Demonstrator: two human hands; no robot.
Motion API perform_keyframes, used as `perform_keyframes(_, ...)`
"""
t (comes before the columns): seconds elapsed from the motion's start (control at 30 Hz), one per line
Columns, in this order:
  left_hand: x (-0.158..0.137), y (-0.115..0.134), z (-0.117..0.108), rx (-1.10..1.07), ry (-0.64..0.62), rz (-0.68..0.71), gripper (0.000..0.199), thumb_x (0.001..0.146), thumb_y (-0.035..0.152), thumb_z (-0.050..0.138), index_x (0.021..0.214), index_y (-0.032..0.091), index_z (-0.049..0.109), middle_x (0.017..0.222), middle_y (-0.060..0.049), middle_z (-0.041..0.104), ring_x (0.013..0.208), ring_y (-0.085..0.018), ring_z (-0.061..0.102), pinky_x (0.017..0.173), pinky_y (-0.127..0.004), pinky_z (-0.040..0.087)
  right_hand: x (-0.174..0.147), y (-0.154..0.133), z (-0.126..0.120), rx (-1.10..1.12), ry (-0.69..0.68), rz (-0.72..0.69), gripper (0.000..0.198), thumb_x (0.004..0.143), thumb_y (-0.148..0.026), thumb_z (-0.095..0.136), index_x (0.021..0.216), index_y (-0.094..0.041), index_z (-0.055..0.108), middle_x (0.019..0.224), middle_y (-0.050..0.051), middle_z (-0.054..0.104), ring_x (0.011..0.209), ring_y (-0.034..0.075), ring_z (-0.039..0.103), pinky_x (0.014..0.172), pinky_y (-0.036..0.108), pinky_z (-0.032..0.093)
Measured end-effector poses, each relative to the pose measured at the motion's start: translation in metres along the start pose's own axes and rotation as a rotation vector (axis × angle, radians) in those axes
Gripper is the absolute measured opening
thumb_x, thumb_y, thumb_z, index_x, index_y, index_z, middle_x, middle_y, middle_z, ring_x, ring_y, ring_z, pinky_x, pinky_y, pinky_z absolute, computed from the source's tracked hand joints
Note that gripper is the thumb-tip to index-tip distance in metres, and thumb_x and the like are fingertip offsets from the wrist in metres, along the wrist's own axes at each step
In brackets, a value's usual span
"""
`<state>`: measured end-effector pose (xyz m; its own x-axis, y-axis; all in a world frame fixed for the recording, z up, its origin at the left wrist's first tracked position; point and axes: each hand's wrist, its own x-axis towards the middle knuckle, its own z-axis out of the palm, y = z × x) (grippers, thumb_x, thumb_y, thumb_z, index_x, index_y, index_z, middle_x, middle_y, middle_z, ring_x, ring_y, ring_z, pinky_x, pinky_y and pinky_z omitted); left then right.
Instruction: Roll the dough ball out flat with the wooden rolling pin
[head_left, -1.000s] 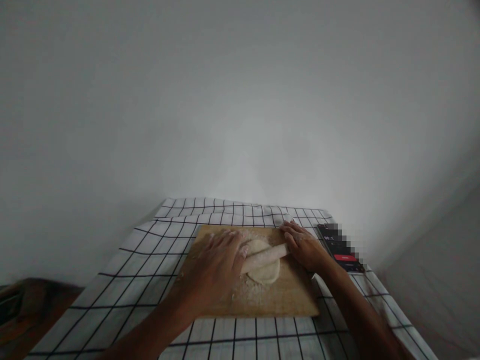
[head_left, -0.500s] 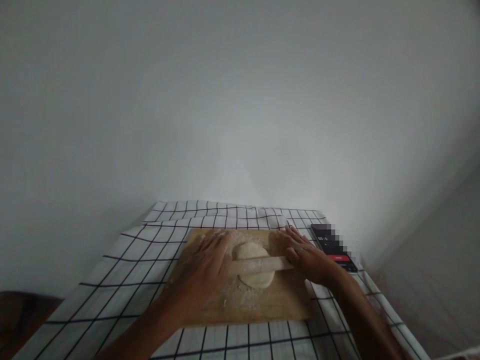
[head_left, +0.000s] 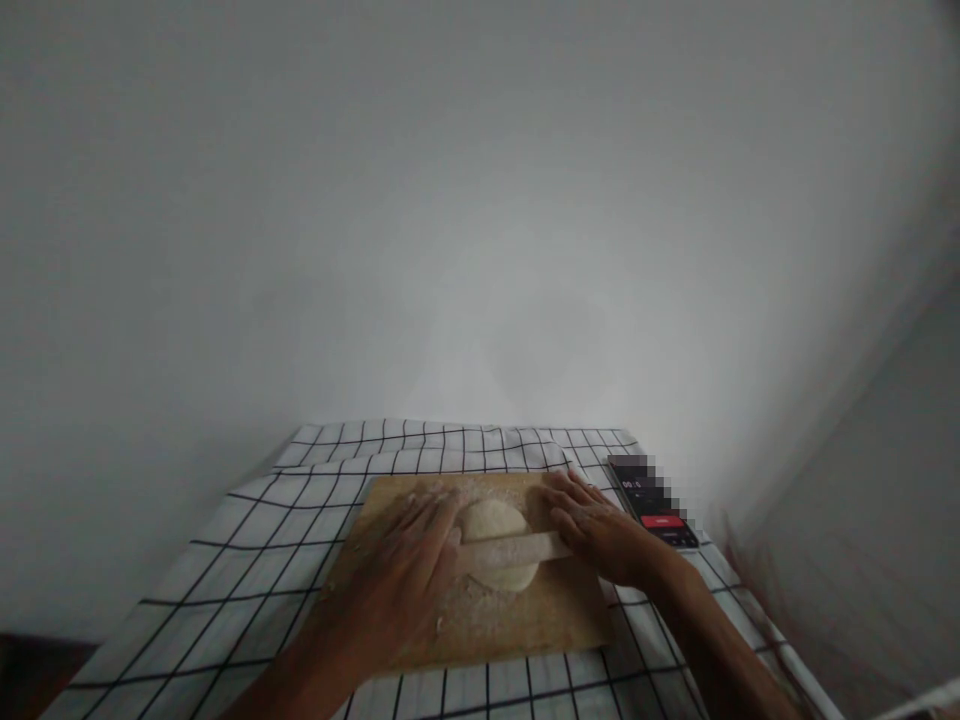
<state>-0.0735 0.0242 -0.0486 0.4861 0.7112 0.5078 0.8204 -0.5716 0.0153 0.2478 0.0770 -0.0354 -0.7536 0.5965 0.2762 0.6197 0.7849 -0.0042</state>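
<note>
A pale, rounded piece of dough (head_left: 493, 519) lies on a floured wooden board (head_left: 525, 625). Across its middle runs a light-coloured rolling pin (head_left: 510, 551), so the dough shows above and below it. My left hand (head_left: 409, 550) lies over the pin's left end, its fingers stretched forward and whitened with flour. Over the right end rests my right hand (head_left: 592, 525), with fingers extended and slightly apart. Both palms hide the pin's ends, and neither hand's fingers are wrapped round it.
The board stands on a white tablecloth (head_left: 255, 570) with dark grid lines. A phone (head_left: 645, 505) with a lit screen, partly pixelated, lies right of the board. Behind the table rises a plain pale wall (head_left: 480, 220). A dark object (head_left: 34, 670) shows at lower left.
The whole scene sits slightly lower and further left, as the head view has shifted. Both hands stay on the rolling pin, which still lies across the dough.
</note>
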Motion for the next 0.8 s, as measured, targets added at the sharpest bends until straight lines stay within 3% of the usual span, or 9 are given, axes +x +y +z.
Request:
perform_keyframes(0.17,-0.017,0.019,0.003,0.181,0.042,0.096,0.06,0.102,0.038,0.046,0.159,0.02,0.035,0.16,-0.008,0.047,0.144,-0.027,0.047,0.122,-0.044,0.037,-0.005,-0.002,-0.012,0.051,-0.02,-0.101,0.031,0.104,-0.015,0.047,0.13,-0.019,0.063,0.152,0.012,0.054,0.155,0.028,0.026,0.126,0.055,0.027)
perform_keyframes(0.3,-0.024,0.041,-0.022,0.287,0.108,0.183,0.063,0.101,0.038,0.051,0.158,0.017,0.038,0.161,-0.007,0.045,0.145,-0.025,0.046,0.121,-0.038,0.039,-0.012,0.003,-0.02,0.086,-0.087,-0.241,0.041,0.1,-0.011,0.053,0.14,-0.017,0.056,0.153,0.016,0.053,0.156,0.028,0.025,0.124,0.054,0.032)
perform_keyframes(0.43,-0.024,0.053,-0.04,0.32,0.169,0.237,0.062,0.1,0.041,0.051,0.156,0.017,0.041,0.159,-0.006,0.048,0.146,-0.024,0.045,0.119,-0.034,0.039,-0.012,0.001,-0.022,0.094,-0.029,-0.309,0.036,0.102,-0.013,0.051,0.137,-0.019,0.059,0.151,0.014,0.056,0.155,0.026,0.029,0.125,0.053,0.031)
perform_keyframes(0.5,-0.022,0.051,-0.035,0.32,0.127,0.216,0.064,0.099,0.04,0.053,0.157,0.015,0.04,0.161,-0.007,0.045,0.148,-0.025,0.043,0.122,-0.037,0.035,-0.006,-0.002,-0.017,0.111,0.048,-0.202,0.034,0.105,-0.018,0.046,0.135,-0.022,0.061,0.148,0.01,0.059,0.152,0.025,0.033,0.125,0.052,0.031)
perform_keyframes(0.67,-0.01,0.029,-0.006,0.218,0.054,0.086,0.059,0.104,0.041,0.047,0.157,0.017,0.038,0.159,-0.009,0.047,0.146,-0.029,0.045,0.124,-0.049,0.032,0.024,-0.01,0.001,0.2,0.363,0.309,0.036,0.107,-0.033,0.04,0.132,-0.021,0.064,0.138,0.012,0.064,0.135,0.027,0.054,0.113,0.049,0.047)
perform_keyframes(0.8,0.003,0.016,0.0,0.112,0.004,-0.067,0.05,0.107,0.035,0.041,0.154,0.018,0.043,0.156,-0.011,0.051,0.146,-0.028,0.045,0.121,-0.051,0.038,0.05,-0.013,0.001,0.222,0.54,0.422,0.04,0.109,-0.036,0.032,0.117,-0.021,0.068,0.12,0.011,0.069,0.116,0.024,0.063,0.103,0.041,0.05)
